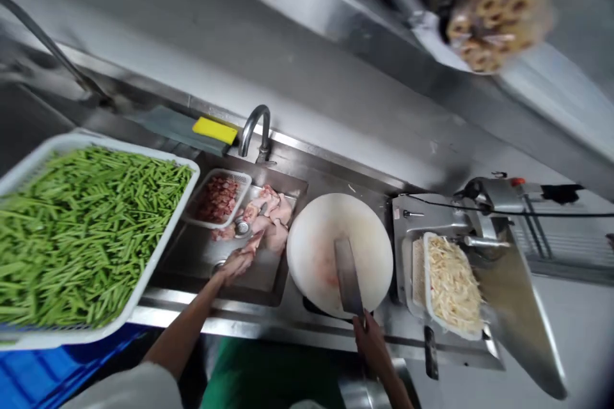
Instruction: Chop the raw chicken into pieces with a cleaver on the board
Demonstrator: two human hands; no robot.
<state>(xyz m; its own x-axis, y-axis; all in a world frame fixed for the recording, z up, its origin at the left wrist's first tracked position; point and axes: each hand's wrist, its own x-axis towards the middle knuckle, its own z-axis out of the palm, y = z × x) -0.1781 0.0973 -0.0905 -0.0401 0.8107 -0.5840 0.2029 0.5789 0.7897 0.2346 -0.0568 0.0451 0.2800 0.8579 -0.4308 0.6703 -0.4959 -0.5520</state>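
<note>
Over the sink (pixel 182 268), my left hand (pixel 238 263) is closed on a piece of raw poultry (pixel 254 241). More pale raw poultry (pixel 275 209) lies in the sink just beyond it. A small white basket (pixel 245 180) of chopped red meat (pixel 218 199) stands at the sink's back left. My right hand (pixel 369 339) is wrapped round the handle of a cleaver (pixel 348 275). Its broad blade is over a round white cutting board (pixel 307 223), which has a reddish stain near the middle.
A large white basket (pixel 165 255) of cut green stalks is at the left. Behind the sink are a faucet (pixel 256 128) and a yellow cloth (pixel 215 130). Right of the board, shredded pale food (pixel 453 284) fills a tray near a metal slicer (pixel 484 204) and a dark handle (pixel 430 351).
</note>
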